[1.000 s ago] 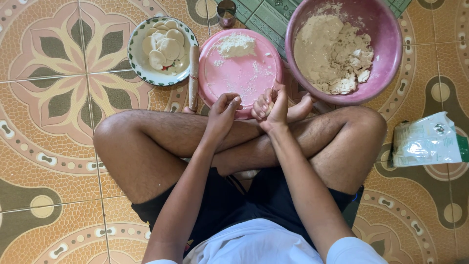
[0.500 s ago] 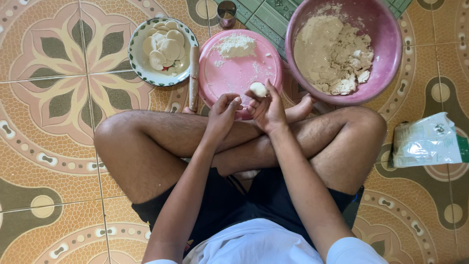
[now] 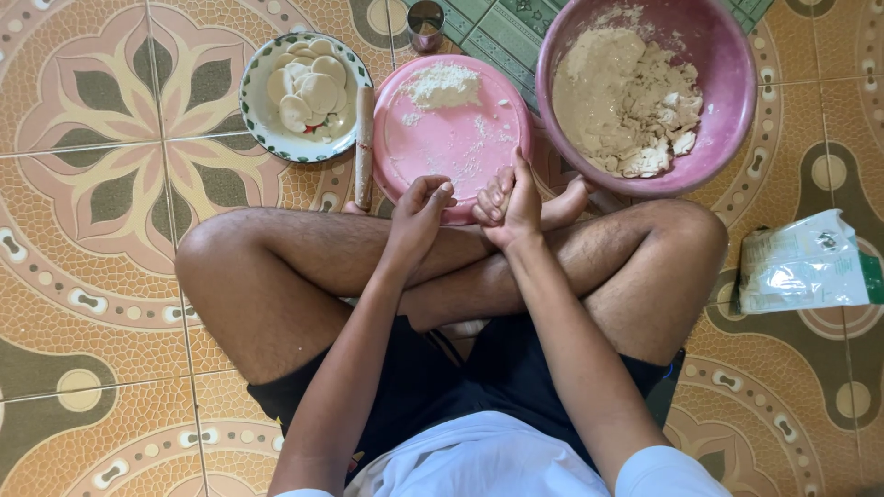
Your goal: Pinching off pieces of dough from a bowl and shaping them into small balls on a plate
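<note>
Change: dough ball seen before is now hidden between the hands
Left hand (image 3: 419, 213): curled, loose, beside the right
Right hand (image 3: 512, 201): fingers straight, grip unclear
Pink board (image 3: 451, 147): floured, just beyond both hands
Dough bowl (image 3: 718, 55): floor's far right corner

We see a tiled floor (image 3: 101, 304) in orange and tan, patterned with large flower shapes, curling bands and pale dots. At the top edge a green patterned mat (image 3: 502, 37) lies on it. Soft, even light falls throughout.
</note>
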